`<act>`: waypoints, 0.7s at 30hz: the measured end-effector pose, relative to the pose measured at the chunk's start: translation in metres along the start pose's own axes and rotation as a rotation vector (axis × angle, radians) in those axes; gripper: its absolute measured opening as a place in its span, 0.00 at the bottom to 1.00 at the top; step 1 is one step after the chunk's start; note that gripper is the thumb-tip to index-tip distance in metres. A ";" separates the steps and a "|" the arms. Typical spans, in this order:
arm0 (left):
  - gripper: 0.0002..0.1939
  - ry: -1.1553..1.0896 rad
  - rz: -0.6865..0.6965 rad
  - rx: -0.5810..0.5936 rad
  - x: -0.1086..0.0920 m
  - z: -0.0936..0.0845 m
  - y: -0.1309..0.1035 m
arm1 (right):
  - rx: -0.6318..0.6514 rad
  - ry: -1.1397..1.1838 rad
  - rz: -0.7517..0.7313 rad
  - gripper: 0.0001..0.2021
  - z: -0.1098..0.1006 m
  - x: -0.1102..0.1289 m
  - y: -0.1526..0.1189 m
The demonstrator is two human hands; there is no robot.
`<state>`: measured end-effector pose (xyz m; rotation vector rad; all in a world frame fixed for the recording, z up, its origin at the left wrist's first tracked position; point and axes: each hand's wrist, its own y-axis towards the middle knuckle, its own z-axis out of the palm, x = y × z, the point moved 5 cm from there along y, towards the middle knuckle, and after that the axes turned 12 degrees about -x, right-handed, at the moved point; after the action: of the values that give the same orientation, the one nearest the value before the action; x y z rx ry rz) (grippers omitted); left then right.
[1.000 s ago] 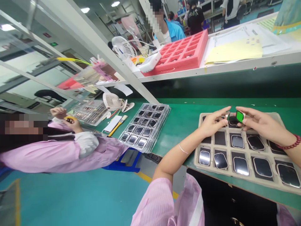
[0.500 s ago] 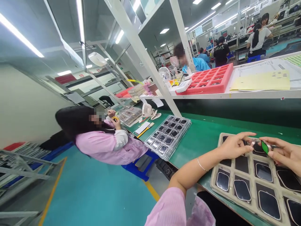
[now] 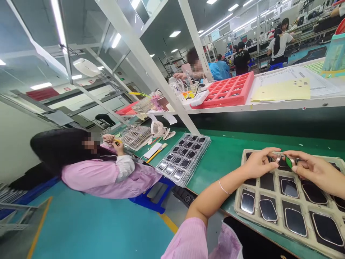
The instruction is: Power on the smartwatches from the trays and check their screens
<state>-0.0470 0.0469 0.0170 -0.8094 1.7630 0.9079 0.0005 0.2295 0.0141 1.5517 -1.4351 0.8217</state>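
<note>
My left hand (image 3: 258, 164) pinches a small silvery rounded piece (image 3: 278, 158), perhaps a watch case, between thumb and fingertips. Facing it, my right hand (image 3: 314, 168) grips a small watch-like part with a bright green face (image 3: 289, 161), tilted on edge. The two pieces are close together; whether they touch, I cannot tell. Both hands hover over a beige compartment tray (image 3: 237, 205), which holds several dark rectangular watch screens with light rims, such as the watch screen (image 3: 295, 221) in the front row. My fingers and forearm cover part of the back row.
Left of the tray, stacked clear trays (image 3: 195, 163) of watch parts lie on the green bench (image 3: 223, 158). A brush (image 3: 156, 153) and a small fan (image 3: 158, 128) are beyond. A co-worker in pink (image 3: 99, 172) sits at left. Above, a shelf carries a red compartment tray (image 3: 246, 91) and papers.
The view has swung to the right, so the scene shifts left in the frame. Both hands keep their pieces, held close together over the tray, with little visible change in grip.
</note>
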 end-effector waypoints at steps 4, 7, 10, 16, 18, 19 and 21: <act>0.32 -0.058 -0.021 0.002 0.002 0.001 0.000 | 0.101 0.071 0.033 0.28 0.004 0.005 -0.003; 0.33 -0.188 -0.112 -0.034 0.003 -0.001 0.002 | 0.097 0.198 0.099 0.30 0.004 0.012 -0.002; 0.31 -0.285 -0.176 -0.104 0.002 -0.005 0.004 | 0.024 0.344 0.212 0.33 0.002 0.014 0.001; 0.27 -0.365 -0.243 -0.143 -0.003 -0.005 0.004 | 0.066 0.351 0.219 0.26 0.003 0.013 0.002; 0.23 -0.358 -0.244 -0.141 -0.005 -0.004 0.003 | 0.093 0.331 0.186 0.21 0.004 0.015 0.001; 0.22 -0.357 -0.242 -0.139 -0.006 -0.004 0.003 | 0.098 0.324 0.174 0.20 0.004 0.017 0.000; 0.23 -0.358 -0.238 -0.141 -0.007 -0.004 0.003 | 0.095 0.321 0.164 0.20 0.003 0.020 0.000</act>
<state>-0.0492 0.0464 0.0256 -0.8654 1.2757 0.9565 0.0030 0.2175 0.0308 1.3099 -1.3116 1.1940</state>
